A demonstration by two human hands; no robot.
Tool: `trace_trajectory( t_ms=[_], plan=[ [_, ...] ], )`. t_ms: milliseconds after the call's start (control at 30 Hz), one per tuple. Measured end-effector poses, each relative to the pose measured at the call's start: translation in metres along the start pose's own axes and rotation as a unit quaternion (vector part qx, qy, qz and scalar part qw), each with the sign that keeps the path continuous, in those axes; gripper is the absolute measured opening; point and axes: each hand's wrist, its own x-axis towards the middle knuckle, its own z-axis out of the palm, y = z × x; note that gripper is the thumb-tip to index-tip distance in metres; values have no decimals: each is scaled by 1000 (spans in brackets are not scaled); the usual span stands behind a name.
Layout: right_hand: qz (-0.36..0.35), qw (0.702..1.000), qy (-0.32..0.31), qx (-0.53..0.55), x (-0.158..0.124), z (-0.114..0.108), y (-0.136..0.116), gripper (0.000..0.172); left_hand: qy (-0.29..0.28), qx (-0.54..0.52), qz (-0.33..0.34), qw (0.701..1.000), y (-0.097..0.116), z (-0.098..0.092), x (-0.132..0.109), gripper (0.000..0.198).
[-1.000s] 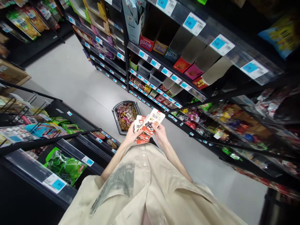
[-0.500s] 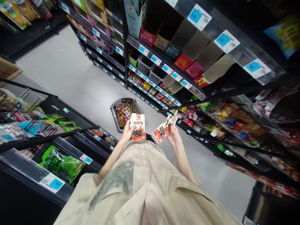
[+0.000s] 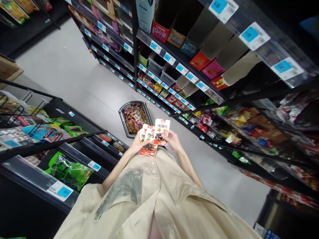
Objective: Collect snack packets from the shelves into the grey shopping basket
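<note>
In front of my waist, my left hand (image 3: 137, 143) is closed on overlapping snack packets (image 3: 149, 146), white at the top and red along the bottom, with dark food pictured on them. Its thumb lies across their front. My right hand (image 3: 173, 141) pinches another packet of the same look (image 3: 161, 132), with the thumb on its face. This packet's left edge laps against those in my left hand. Beyond the hands, a black basket (image 3: 121, 114) filled with small wrapped snacks rests on the grey floor.
A shelf unit with open snack boxes (image 3: 159, 31) and price tags rises ahead and to the right. Bagged sweets (image 3: 206, 118) fill the right-hand racks. Close on my left, another shelf holds green bags (image 3: 71, 172). A cardboard box (image 3: 8, 69) sits at the far left.
My right hand has moved left, bringing its packet beside my left hand. One packet has passed from the right hand to the left, where packets now overlap.
</note>
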Motion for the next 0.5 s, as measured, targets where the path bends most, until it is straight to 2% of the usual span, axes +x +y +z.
trace_trajectory(
  t_ms=[133, 200, 267, 333, 433, 500],
  plan=[
    [-1, 989, 11, 149, -14, -27, -10, 49, 48, -46, -20, 998, -4, -4, 1, 85],
    [5, 989, -16, 146, -19, -25, -9, 49, 52, -59, -21, 997, -4, -3, 6, 86],
    [26, 996, -46, 65, -21, -10, -2, 50, 48, -56, -8, 997, -3, 2, 12, 87],
    [28, 998, -49, -38, -18, 11, 8, 50, 55, -46, 11, 997, -1, 9, 17, 86],
    [-25, 988, 10, -151, -10, 40, 18, 48, 75, -74, 24, 994, 5, 21, 20, 76],
    [-68, 973, 52, -216, -6, 54, 14, 45, 54, -104, 13, 993, 9, 27, 22, 76]
  ],
)
